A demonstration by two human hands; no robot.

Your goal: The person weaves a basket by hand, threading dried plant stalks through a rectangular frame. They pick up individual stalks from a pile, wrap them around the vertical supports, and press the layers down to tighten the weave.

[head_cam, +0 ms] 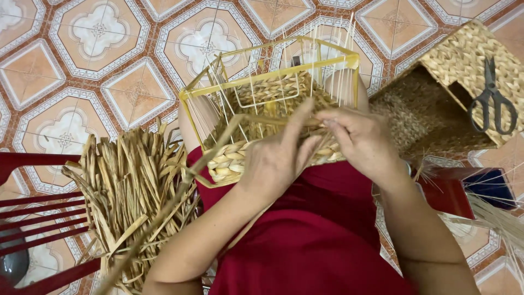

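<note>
A dried straw strand [164, 216] is being pinched by both the left hand [278, 158] and right hand [360, 139] against the half-woven basket [273, 104]; too hard a tug is likely risking a snapped strand or bent frame wires [322, 63] just beyond the fingers.

Layout around the wire-framed basket on the lap

The wire-framed basket [267, 104] is held on the lap, with the left hand [278, 158] and right hand [363, 139] placed side by side on its near wall. A pile of dried straw strands [128, 196] is heaped to its left, over a slatted chair [33, 218]. A finished woven basket [442, 93] is tipped on the floor [82, 65] to its right, with scissors [494, 101] laid on top.
</note>
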